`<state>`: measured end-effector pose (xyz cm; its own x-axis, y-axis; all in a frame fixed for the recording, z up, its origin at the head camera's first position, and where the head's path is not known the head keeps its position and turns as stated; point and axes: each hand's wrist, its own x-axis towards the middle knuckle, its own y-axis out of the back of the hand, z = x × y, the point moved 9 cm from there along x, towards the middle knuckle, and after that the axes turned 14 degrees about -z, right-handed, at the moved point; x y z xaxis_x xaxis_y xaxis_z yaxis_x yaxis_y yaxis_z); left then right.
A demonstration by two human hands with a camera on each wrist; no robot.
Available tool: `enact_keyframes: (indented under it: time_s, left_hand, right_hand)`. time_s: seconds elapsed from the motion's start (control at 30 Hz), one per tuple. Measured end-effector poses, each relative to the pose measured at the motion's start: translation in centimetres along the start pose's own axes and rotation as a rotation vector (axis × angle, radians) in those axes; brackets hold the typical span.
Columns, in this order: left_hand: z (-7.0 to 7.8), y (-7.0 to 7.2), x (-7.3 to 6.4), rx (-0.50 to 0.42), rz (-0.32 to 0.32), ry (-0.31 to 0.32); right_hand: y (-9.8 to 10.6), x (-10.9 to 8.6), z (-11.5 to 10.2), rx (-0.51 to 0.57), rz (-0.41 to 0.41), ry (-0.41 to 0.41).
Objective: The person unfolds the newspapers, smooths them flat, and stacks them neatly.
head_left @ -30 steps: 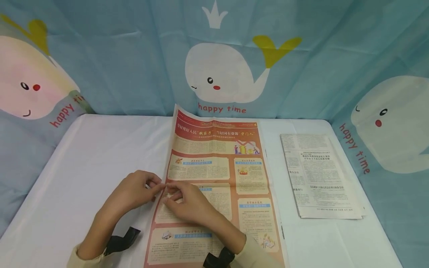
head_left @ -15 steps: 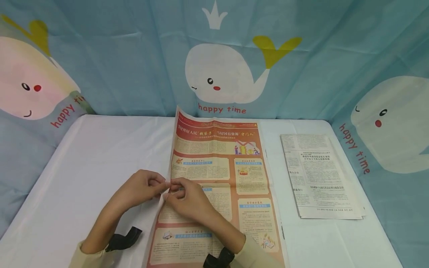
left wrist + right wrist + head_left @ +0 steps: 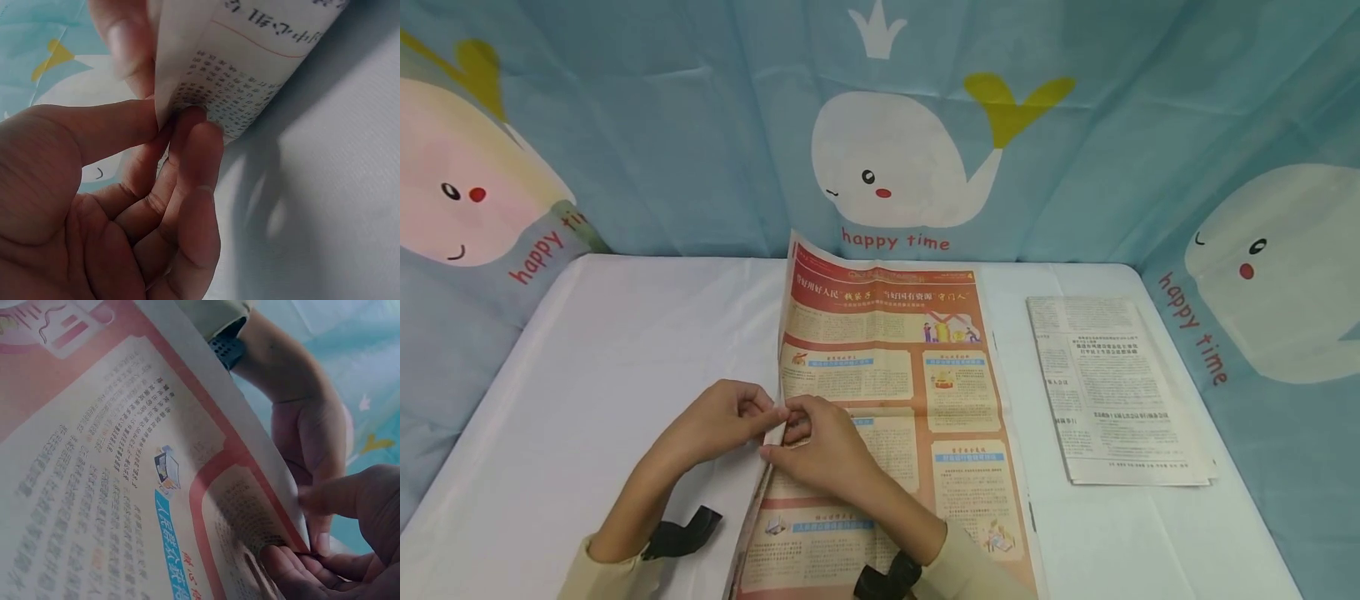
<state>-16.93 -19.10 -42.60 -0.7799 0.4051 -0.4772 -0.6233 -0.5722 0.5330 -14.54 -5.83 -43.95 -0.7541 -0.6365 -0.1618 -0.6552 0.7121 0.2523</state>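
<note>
A large newspaper (image 3: 880, 379) with a red and orange printed page lies lengthwise on the table. Its left edge is raised off the cloth around the middle. There my left hand (image 3: 722, 421) pinches the edge between thumb and fingers. Right beside it, my right hand (image 3: 827, 446) pinches the same edge, thumb and fingertips nearly meeting the left ones. In the left wrist view, the newspaper's underside (image 3: 250, 56) shows black print above the fingers. The right wrist view shows the printed face (image 3: 125, 456) curving up toward both hands.
A smaller folded stack of newspaper (image 3: 1120, 400) lies on the right of the white tablecloth (image 3: 587, 358). A blue curtain (image 3: 700, 125) with whale prints stands behind and at both sides. Black straps (image 3: 685, 533) circle both wrists.
Both hands have moved slightly right, drawing the newspaper's left edge up and inward. The edge stands higher now, with a pale strip of its underside between the hands. The folded stack stays put.
</note>
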Motion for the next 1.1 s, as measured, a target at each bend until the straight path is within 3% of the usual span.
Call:
enact_keyframes:
  time_s: [0.47,0.67,1.1]
  left_hand:
    - [-0.2,-0.1,0.1,-0.010,-0.007,-0.027]
    - [-0.1,0.2,0.0,-0.022,-0.011,-0.012]
    - [0.4,-0.2,-0.3,-0.070,-0.033,-0.017]
  right_hand:
    - [-0.1,0.0,-0.5,-0.102,-0.030,0.021]
    - [0.4,0.1,-0.3,-0.070,-0.032,0.028]
    - [1.8,-0.1,0.8,-0.024,0.104,0.035]
